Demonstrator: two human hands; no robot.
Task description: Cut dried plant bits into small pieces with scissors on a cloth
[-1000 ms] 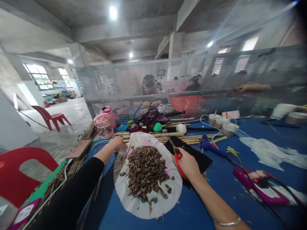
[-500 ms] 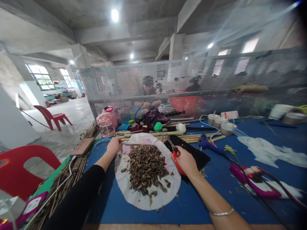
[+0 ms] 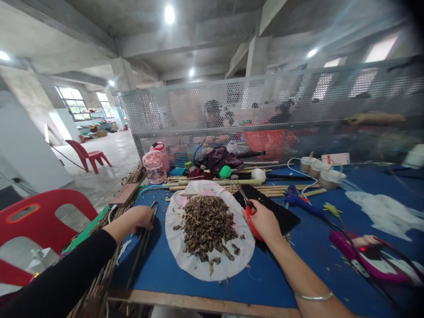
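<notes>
My left hand point(image 3: 143, 218) is closed around thin dark sticks point(image 3: 143, 246) at the left of the blue tabletop. They slant from above the fingers down toward the front edge; how many are in the grip I cannot tell. My right hand point(image 3: 265, 220) holds scissors point(image 3: 245, 199) by their red handles, the blades pointing away from me and slightly apart. Between the hands lies a round white cloth point(image 3: 228, 265) bearing a heap of brown, dried, curled plant pieces point(image 3: 208, 225). Under and beside the scissors is a black sheet point(image 3: 281, 211).
A perforated metal screen point(image 3: 185, 119) stands behind the table, with people beyond it. Along its foot lie pale stalks point(image 3: 218, 182), a green ball point(image 3: 225, 172) and a pink-topped bottle point(image 3: 155, 170). A blue glue gun point(image 3: 298, 201) and its cord are at right; a stick bundle point(image 3: 99, 274) runs along the left edge.
My left hand has moved from the cloth's far-left rim, where it held a thin stick, left and toward me onto dark sticks. The scissors stay in my right hand. The view has shifted somewhat.
</notes>
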